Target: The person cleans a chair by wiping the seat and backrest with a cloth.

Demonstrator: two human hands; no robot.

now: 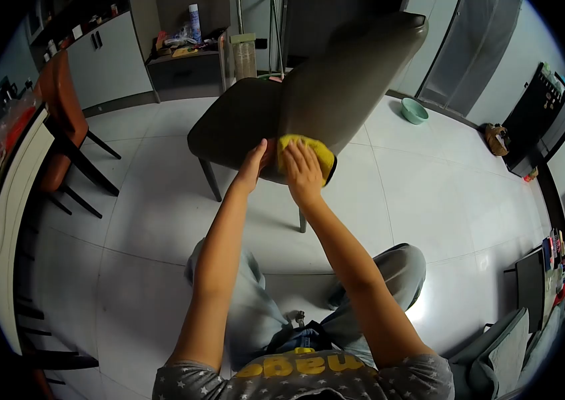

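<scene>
A grey-brown padded chair stands sideways before me, its seat to the left and its tall back to the right. My right hand presses a yellow cloth against the lower side of the backrest, where it meets the seat. The fingers lie over the cloth, and a dark edge shows at its right. At the near side of the seat, my left hand grips the chair with the thumb up; its other fingers are partly hidden.
A green basin sits on the tiled floor behind the chair to the right. An orange-brown chair and a pale-edged table are at the left. A low cabinet with a spray can stands at the back.
</scene>
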